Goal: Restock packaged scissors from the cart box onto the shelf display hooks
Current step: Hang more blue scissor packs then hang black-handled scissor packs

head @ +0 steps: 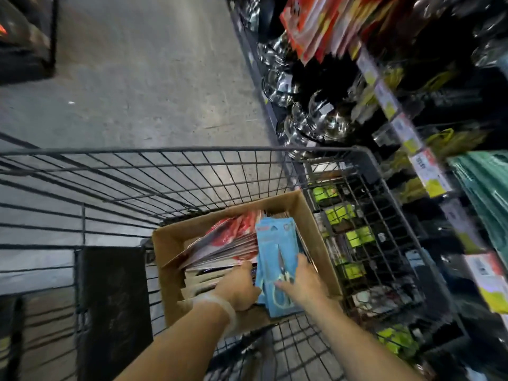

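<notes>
Both hands reach into the cardboard box [310,215] that stands in the wire cart [192,171]. The right hand [301,280] curls its fingers over the right edge of a bundle of blue scissor packs [276,243], thumb pressed on the front card. The left hand [239,284] lies along the bundle's left side, between it and the red packs [233,240]; whether its fingers grip the blue packs or only steady them cannot be told. The blue packs stand upright in the box, not yet lifted clear. Likely hazards: the bundle holds several loose cards, so a grip on the outer ones alone may let inner packs slide out and drop; the fanned red packs, leaning beside the left hand, may catch and spill. The shelf [406,138] with its hooks lies to the right, and its display is blurred, so finding the right hook may be slow.
</notes>
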Demonstrator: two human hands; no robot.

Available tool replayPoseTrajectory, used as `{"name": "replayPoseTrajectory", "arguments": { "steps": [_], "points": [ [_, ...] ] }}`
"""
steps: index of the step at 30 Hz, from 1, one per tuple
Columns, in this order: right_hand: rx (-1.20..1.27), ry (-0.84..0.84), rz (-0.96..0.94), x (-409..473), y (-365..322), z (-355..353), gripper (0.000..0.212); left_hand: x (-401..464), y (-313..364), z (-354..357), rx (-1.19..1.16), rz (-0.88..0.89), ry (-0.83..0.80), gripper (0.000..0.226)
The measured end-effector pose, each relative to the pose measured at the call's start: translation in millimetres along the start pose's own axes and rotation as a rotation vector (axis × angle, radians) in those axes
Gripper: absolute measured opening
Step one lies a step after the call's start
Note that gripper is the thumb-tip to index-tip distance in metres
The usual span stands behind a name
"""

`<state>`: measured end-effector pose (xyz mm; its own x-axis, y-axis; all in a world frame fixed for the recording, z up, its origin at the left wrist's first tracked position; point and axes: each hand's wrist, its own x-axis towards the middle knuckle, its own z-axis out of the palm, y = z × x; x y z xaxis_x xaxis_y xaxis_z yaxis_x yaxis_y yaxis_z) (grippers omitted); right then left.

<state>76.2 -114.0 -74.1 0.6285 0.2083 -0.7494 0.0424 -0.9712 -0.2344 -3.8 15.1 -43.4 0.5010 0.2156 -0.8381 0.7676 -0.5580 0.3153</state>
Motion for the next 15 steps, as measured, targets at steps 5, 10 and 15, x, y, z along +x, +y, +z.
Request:
{"name": "replayPoseTrajectory", "arguments": {
  "steps": [5,10,15],
  "points": [
    [0.028,0.098,0.076,5,-1,-4,0.066,8,3,-3,-0.088,-0.055,-0.037,0.057],
    [0.24,0.103,0.06,5,6,-16,0.043,5,16,-8,-0.299,-0.081,-0.026,0.053],
    [0.709,-0.087,-0.04,-4,-3,-27,0.024,-1,24,-13,-0.717,-0.092,0.023,0.045]
  ]
}}
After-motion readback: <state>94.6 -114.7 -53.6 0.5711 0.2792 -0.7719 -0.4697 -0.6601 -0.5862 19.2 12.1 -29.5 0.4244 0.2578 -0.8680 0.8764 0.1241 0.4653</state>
